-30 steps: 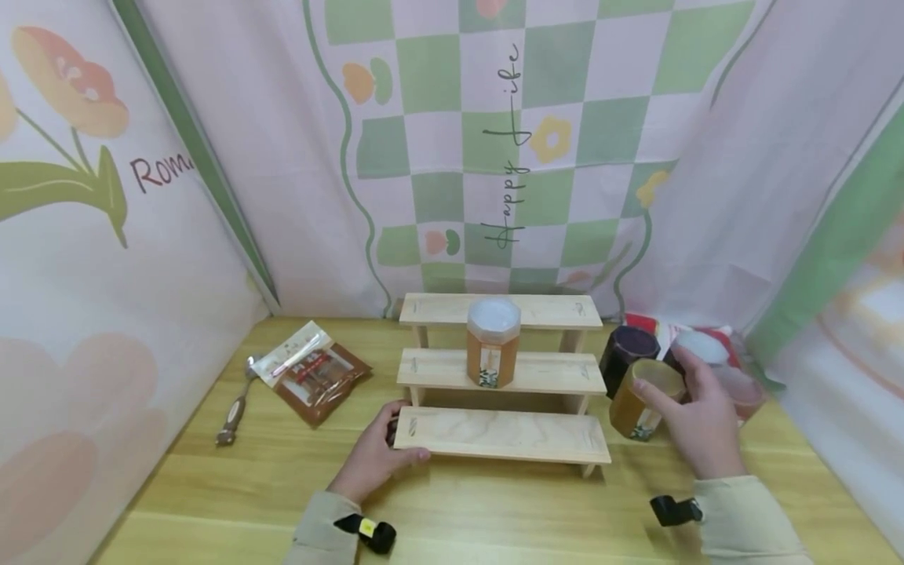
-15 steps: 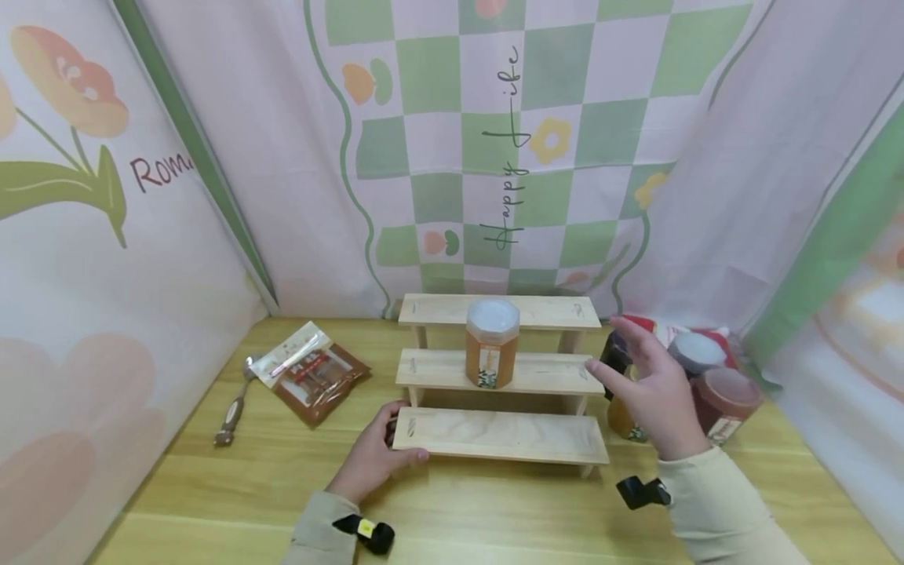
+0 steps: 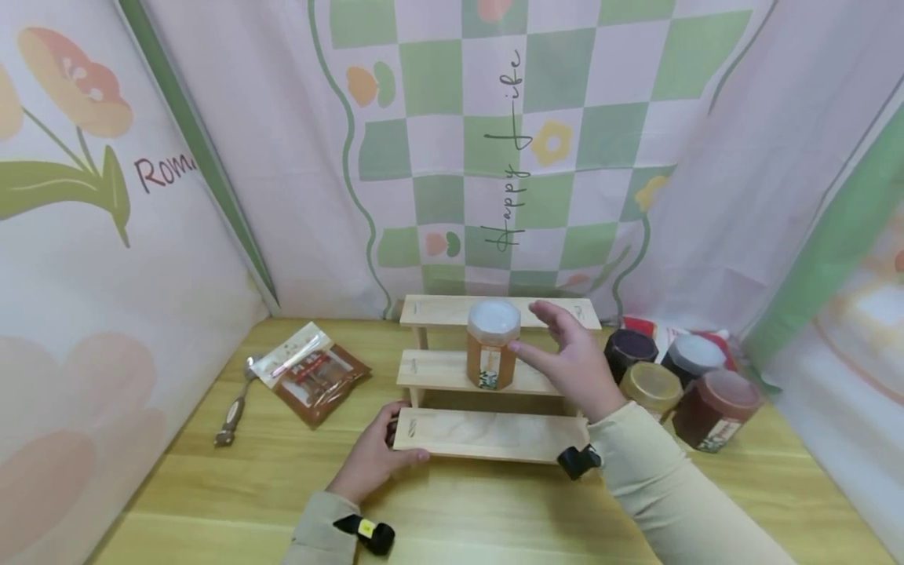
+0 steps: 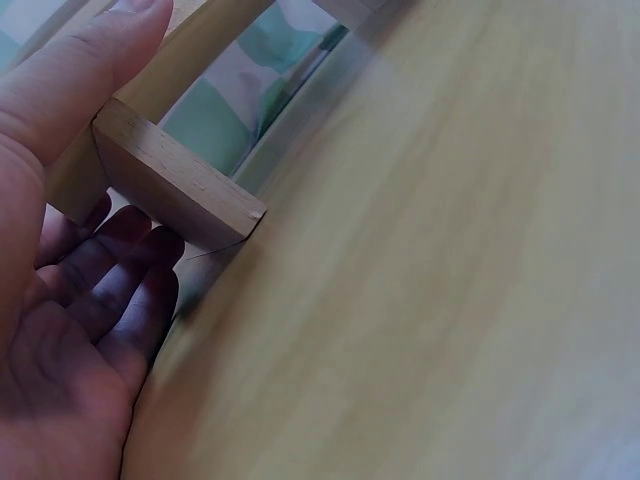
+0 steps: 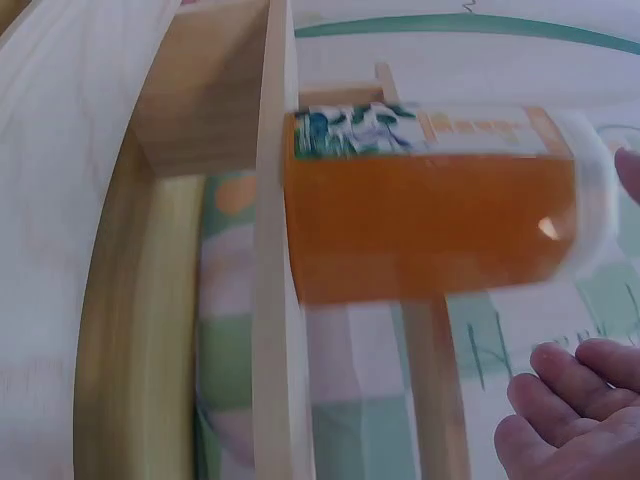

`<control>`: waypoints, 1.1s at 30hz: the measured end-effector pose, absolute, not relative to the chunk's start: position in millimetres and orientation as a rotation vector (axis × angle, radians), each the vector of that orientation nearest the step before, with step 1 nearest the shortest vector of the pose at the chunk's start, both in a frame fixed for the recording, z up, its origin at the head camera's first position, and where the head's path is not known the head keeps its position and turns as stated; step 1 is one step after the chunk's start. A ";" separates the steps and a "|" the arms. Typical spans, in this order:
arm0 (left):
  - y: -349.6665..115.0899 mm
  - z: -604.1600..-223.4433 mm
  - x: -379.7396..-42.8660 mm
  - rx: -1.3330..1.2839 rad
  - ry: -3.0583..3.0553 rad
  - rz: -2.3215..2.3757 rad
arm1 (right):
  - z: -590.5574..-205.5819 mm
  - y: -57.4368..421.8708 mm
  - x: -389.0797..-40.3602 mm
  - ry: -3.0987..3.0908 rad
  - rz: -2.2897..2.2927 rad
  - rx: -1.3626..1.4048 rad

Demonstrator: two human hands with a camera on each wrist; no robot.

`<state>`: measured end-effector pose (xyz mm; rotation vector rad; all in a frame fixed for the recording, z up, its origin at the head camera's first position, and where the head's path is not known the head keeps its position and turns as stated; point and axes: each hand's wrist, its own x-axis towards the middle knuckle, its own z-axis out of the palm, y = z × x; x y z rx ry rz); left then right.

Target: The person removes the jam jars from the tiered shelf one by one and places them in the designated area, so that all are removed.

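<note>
A three-step wooden display rack [image 3: 494, 431] stands on the table. On its middle step is an upright jar [image 3: 493, 353] of amber contents with a whitish lid and a label. My left hand [image 3: 377, 459] holds the rack's lowest step at its left end. In the left wrist view the thumb lies along the board and the fingers curl near the wooden leg [image 4: 175, 180]. My right hand [image 3: 575, 365] is just right of the jar, thumb close to it, fingers spread. In the right wrist view a gap shows between those fingers [image 5: 570, 400] and the jar [image 5: 430, 220].
To the right of the rack stand a dark jar [image 3: 631, 353], a yellow-lidded jar [image 3: 651, 384], a white-lidded jar [image 3: 694, 357] and a reddish jar [image 3: 716, 412]. Red-and-white packaging [image 3: 639, 326] lies behind them. At left are a brown pouch [image 3: 314, 380] and a metal-ended utensil [image 3: 235, 408].
My right hand has let go of the yellow-lidded jar among the right-hand group and moved left to the amber jar on the rack. The left hand has stayed in place.
</note>
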<state>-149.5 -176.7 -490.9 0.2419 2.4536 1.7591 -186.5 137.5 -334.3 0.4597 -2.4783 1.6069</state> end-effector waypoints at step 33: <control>-176.4 -494.2 -150.7 0.237 2.441 1.790 | -337.0 101.9 -192.8 -2.472 1.561 0.285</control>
